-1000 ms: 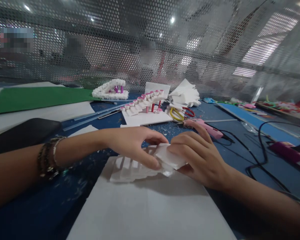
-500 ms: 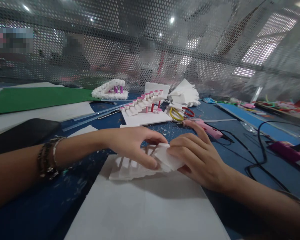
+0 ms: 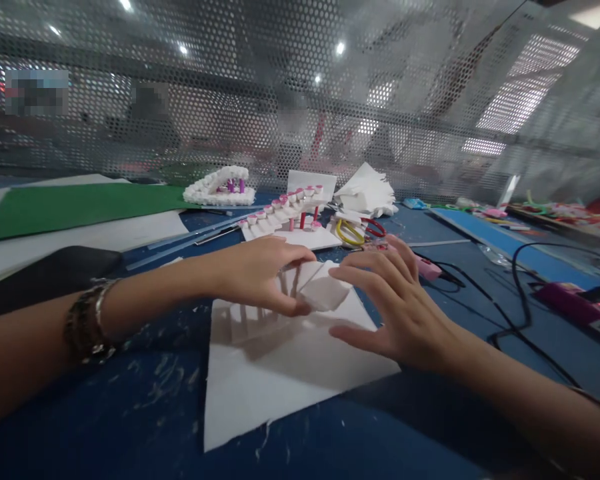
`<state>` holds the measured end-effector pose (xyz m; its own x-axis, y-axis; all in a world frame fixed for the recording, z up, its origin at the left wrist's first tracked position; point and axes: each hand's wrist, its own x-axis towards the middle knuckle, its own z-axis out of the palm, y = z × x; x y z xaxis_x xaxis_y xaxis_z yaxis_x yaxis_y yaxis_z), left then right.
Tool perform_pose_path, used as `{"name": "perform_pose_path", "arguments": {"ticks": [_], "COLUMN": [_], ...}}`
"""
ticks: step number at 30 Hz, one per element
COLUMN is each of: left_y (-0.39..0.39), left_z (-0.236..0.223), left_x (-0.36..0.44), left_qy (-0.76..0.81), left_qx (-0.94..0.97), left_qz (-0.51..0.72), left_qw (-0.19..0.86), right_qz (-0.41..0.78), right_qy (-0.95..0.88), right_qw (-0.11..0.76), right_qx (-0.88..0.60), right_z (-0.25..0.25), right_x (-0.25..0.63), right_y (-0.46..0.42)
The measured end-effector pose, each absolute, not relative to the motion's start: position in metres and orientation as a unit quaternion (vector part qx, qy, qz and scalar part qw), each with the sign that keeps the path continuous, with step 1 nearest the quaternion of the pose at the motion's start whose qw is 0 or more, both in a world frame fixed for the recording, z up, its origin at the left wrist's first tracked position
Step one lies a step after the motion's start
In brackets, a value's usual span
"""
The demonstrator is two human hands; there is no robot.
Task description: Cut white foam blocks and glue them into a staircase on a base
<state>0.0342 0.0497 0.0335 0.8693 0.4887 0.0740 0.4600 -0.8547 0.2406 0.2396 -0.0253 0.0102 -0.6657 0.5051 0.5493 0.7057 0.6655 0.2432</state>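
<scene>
My left hand (image 3: 265,275) is curled over a white staircase-like model (image 3: 250,321) made of stacked flat pieces, thumb in front and fingers behind. At its right end, a fan of white pieces (image 3: 325,287) sticks out past my left thumb. Under the model lies a white board (image 3: 280,380) with a rough front edge. My right hand (image 3: 400,313) is just right of the fan, thumb and fingers spread apart; a fingertip is close to the fan, and whether it touches I cannot tell.
Behind are a finished-looking stair model (image 3: 285,210) on red posts, a white model with purple posts (image 3: 220,188), yellow-handled scissors (image 3: 350,232) and a pink glue gun (image 3: 427,268). A black cable (image 3: 480,300) and purple power strip (image 3: 575,307) lie right; green sheet (image 3: 80,208) left.
My right hand has let go of the white pieces and its fingers have spread. The board with the model has turned and shifted away from me, baring blue table in front.
</scene>
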Motion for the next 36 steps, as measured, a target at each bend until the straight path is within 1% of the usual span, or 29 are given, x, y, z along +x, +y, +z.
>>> {"name": "perform_pose_path", "arguments": {"ticks": [4,6,9,13,17,20,21,23,26,31,36], "left_y": [0.047,0.046,0.045,0.042,0.038,0.035,0.034,0.033,0.034,0.038,0.037], "left_z": [0.032,0.033,0.035,0.036,0.039,0.042,0.042,0.042,0.040,0.036,0.035], "left_x": [0.036,0.036,0.037,0.036,0.035,0.035,0.035,0.035,0.036,0.035,0.035], "left_qy": [0.247,0.257,0.292,0.316,0.313,0.309,0.308,0.303,0.293,0.287,0.292], "left_qx": [0.964,0.961,0.951,0.945,0.947,0.948,0.948,0.950,0.953,0.953,0.950], "left_qz": [0.055,0.051,0.046,0.049,0.061,0.065,0.064,0.060,0.057,0.059,0.055], "left_qw": [0.085,0.088,0.090,0.068,0.049,0.041,0.041,0.044,0.050,0.073,0.092], "right_qz": [-0.132,-0.117,-0.143,-0.223,-0.223,-0.226,-0.212,-0.144,-0.053,-0.064,-0.083], "right_qy": [-0.901,-0.901,-0.883,-0.833,-0.805,-0.761,-0.740,-0.706,-0.686,-0.706,-0.721], "right_qw": [0.250,0.260,0.268,0.267,0.216,0.147,0.123,0.063,-0.006,-0.004,0.046], "right_qx": [-0.330,-0.327,-0.357,-0.431,-0.505,-0.589,-0.626,-0.691,-0.726,-0.706,-0.687], "right_z": [0.015,0.016,0.018,0.024,0.029,0.029,0.028,0.026,0.024,0.016,0.013], "right_x": [0.243,0.244,0.247,0.264,0.302,0.332,0.340,0.350,0.354,0.352,0.356], "right_y": [-0.024,-0.023,-0.019,-0.006,0.012,0.022,0.024,0.026,0.028,0.037,0.040]}}
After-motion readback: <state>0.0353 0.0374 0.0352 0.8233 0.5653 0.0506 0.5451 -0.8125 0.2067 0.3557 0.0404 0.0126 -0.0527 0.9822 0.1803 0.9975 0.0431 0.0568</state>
